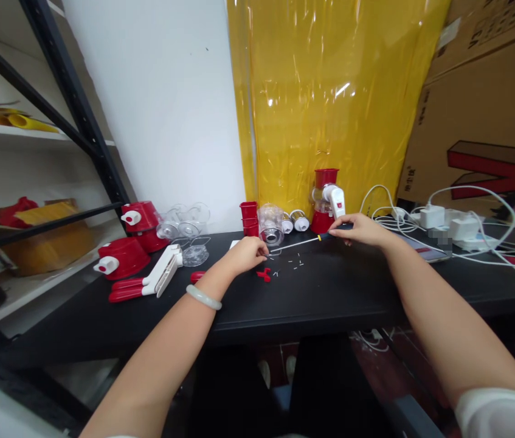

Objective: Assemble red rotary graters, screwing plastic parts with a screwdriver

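Observation:
In the head view my right hand (pixel 360 231) is closed around the dark handle of a screwdriver (pixel 298 244). Its long thin shaft, with a yellow band by the handle, points left over the black table (pixel 321 292). At the shaft's tip my left hand (pixel 248 253) is pinched; whatever is between its fingertips is too small to make out. Several small screws (pixel 296 266) lie scattered below the shaft. A small red plastic piece (pixel 264 275) rests just right of my left hand.
Red bases (pixel 123 257), a white arm with red handles (pixel 159 274) and clear plastic parts (pixel 184 219) stand left. Behind are stacked red hoppers (pixel 250 218), metal drums (pixel 300 220) and an assembled rotary grater (pixel 325 198). White cables and chargers (pixel 433 217) and a tablet (pixel 421 249) lie right.

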A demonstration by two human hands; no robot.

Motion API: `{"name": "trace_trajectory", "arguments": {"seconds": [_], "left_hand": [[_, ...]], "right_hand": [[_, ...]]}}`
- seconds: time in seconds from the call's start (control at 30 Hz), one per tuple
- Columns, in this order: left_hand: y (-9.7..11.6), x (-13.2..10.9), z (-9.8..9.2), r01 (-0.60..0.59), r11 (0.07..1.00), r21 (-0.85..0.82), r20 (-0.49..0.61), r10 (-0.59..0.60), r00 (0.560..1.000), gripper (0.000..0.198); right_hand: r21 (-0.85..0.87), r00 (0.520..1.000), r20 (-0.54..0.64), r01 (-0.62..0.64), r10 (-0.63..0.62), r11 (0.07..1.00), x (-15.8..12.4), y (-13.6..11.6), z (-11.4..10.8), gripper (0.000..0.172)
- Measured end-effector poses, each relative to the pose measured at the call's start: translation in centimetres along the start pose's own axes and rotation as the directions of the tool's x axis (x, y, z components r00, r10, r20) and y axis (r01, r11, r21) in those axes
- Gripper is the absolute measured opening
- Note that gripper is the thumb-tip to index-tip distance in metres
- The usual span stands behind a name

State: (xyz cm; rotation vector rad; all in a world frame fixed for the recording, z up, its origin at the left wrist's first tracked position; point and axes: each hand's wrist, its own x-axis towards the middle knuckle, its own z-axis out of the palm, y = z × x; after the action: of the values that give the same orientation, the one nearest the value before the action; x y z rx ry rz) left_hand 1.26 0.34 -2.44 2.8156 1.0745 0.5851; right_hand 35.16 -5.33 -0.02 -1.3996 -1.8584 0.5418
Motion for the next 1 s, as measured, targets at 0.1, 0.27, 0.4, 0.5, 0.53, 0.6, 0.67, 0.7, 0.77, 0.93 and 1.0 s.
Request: {"name": "trace_trajectory", "arguments": {"seconds": [0.1, 0.27, 0.4, 0.5, 0.53, 0.6, 0.67, 0.7, 0.77, 0.93, 1.0], "left_hand": [[0.46, 0.08, 0.10, -0.020, 0.985, 0.173, 0.019, 0.017, 1.000, 0.015], [0.63, 0.06, 0.44, 0.001, 0.960, 0.280, 0.035, -0.012, 0.999, 0.021], [0.53, 0.04, 0.29, 0.037, 0.955, 0.293, 0.040, -0.051, 0.998, 0.020], [0.56, -0.04, 0.13, 0.060, 0.957, 0.282, 0.038, -0.074, 0.997, 0.019], [0.58, -0.08, 0.09, 0.068, 0.959, 0.274, 0.034, -0.080, 0.996, 0.019], [0.63, -0.13, 0.07, 0.082, 0.964, 0.253, 0.025, -0.091, 0.996, 0.019], [0.67, -0.16, 0.08, 0.104, 0.971, 0.216, 0.023, -0.111, 0.994, 0.020], [0.69, -0.16, 0.08, 0.117, 0.974, 0.192, 0.023, -0.124, 0.992, 0.021], [0.73, -0.14, 0.09, 0.141, 0.981, 0.129, 0.024, -0.145, 0.989, 0.026], [0.78, -0.06, 0.12, 0.164, 0.986, -0.008, 0.025, -0.164, 0.986, 0.032], [0.72, -0.04, 0.17, 0.165, 0.986, -0.030, 0.010, -0.165, 0.986, 0.028]], "right_hand": [[-0.015, 1.000, 0.003, -0.004, 0.004, 1.000, -0.14, 0.08, -0.48, 0.046], [-0.032, 1.000, 0.004, -0.029, 0.029, 0.999, -0.03, 0.67, -0.75, 0.045], [-0.046, 1.000, -0.002, -0.029, 0.029, 0.999, 0.04, 0.84, -0.69, 0.046], [-0.047, 0.999, -0.005, -0.034, 0.034, 0.998, 0.00, 0.81, -0.66, 0.046], [-0.040, 0.999, -0.004, -0.035, 0.035, 0.999, -0.03, 0.77, -0.66, 0.046], [-0.020, 1.000, -0.005, -0.030, 0.029, 0.999, -0.11, 0.64, -0.67, 0.046], [0.004, 1.000, -0.010, -0.017, 0.018, 1.000, -0.20, 0.47, -0.68, 0.047], [0.017, 1.000, -0.015, -0.011, 0.011, 1.000, -0.24, 0.39, -0.68, 0.048], [0.043, 1.000, -0.023, -0.002, 0.003, 0.999, -0.30, 0.26, -0.67, 0.048], [0.072, 1.000, -0.024, 0.000, 0.002, 0.997, -0.31, 0.22, -0.48, 0.049], [0.082, 1.000, -0.025, -0.001, 0.003, 0.997, -0.31, 0.22, -0.38, 0.049]]}}
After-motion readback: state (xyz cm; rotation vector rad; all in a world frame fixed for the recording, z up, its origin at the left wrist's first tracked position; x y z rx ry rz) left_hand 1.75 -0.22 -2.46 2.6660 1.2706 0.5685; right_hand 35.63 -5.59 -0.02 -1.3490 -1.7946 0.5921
